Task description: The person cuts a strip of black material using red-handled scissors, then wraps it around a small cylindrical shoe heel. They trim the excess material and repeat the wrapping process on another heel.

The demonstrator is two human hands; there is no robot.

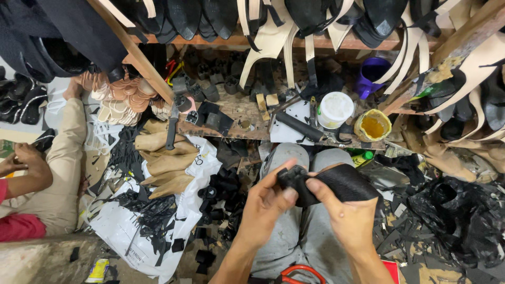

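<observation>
Both my hands hold a black shoe upper (344, 182) of textured material over my lap. My left hand (263, 208) pinches its folded left end with thumb and fingers. My right hand (350, 218) grips the piece from below, with the thumb pressed on top near the fold. My grey trousers (294, 231) show beneath both hands.
A low wooden bench (231, 113) carries a white tub (335, 109), a yellow glue pot (373, 125), a black-handled tool (300, 127) and black heels. Tan leather pieces (165, 163) and black scraps lie on white bags at left. Another person (37, 179) sits at far left. Orange-handled scissors (301, 273) lie near my knees.
</observation>
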